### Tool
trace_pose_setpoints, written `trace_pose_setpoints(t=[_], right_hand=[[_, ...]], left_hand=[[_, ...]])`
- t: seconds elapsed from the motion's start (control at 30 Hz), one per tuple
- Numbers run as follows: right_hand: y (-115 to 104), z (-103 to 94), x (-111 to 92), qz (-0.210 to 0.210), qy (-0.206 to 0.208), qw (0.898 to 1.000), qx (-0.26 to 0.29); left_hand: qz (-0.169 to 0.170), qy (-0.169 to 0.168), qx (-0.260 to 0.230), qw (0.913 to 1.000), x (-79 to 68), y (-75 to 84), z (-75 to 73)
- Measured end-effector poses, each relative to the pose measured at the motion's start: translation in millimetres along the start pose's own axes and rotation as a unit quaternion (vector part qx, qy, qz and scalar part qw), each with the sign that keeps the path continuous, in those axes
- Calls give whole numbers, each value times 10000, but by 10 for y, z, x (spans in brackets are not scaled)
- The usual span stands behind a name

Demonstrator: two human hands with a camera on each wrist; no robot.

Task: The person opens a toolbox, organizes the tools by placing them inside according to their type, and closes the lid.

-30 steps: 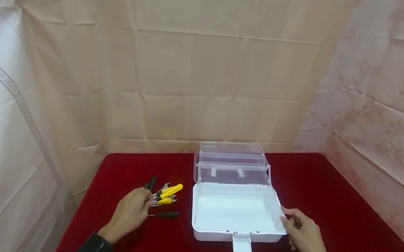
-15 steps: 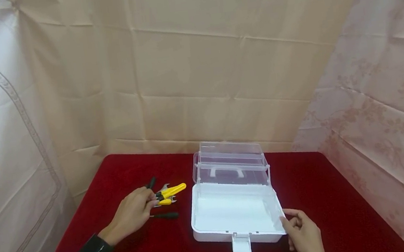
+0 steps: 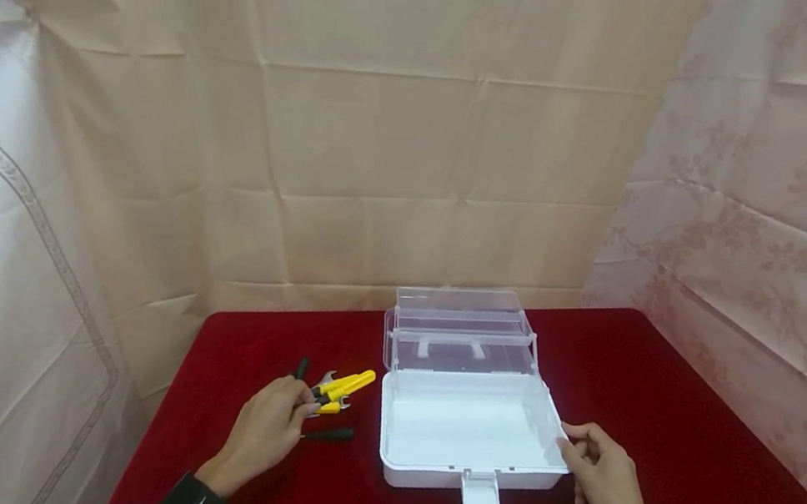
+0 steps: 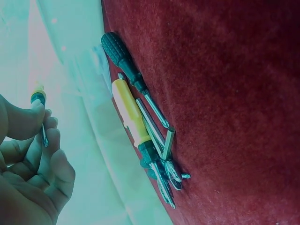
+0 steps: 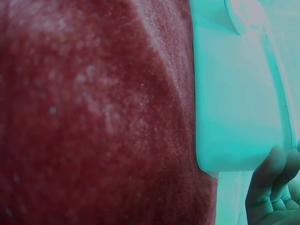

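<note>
My left hand pinches a yellow-handled screwdriver by its black collar, its tip pointing down in the left wrist view. In the head view its yellow handle points toward the white toolbox. Under and beside that hand lie another yellow-handled screwdriver, a dark-handled screwdriver, and metal pieces, with wrench ends showing. My right hand holds the right front corner of the open white toolbox, thumb on the rim. Some of its fingers are hidden.
The toolbox's clear lid and tray are folded back behind it. A white latch hangs at the front. Another dark screwdriver lies nearer me on the red tablecloth. Cloth drapes surround the table.
The yellow screwdriver handle in my left hand has shifted slightly right, away from the other tools. My right hand keeps its hold on the toolbox corner. The head view tilts a little.
</note>
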State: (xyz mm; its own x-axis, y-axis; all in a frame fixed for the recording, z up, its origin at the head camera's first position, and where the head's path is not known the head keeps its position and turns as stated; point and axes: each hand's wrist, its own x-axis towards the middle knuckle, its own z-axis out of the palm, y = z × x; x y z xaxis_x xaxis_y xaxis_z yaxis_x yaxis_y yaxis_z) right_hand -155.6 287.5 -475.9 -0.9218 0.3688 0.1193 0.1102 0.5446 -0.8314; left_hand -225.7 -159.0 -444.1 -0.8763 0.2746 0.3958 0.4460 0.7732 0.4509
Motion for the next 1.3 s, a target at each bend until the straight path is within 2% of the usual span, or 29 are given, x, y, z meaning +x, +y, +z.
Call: trace_pose_setpoints(t=[0.87,1.3], right_hand=[[5,21,-28,-199,206,9996,85],[29,28,-30,-170,265,9995,84]], left_hand=[[29,-146,-176,9997,7,106,51],[110,-91,-137,9998,16,166,80]])
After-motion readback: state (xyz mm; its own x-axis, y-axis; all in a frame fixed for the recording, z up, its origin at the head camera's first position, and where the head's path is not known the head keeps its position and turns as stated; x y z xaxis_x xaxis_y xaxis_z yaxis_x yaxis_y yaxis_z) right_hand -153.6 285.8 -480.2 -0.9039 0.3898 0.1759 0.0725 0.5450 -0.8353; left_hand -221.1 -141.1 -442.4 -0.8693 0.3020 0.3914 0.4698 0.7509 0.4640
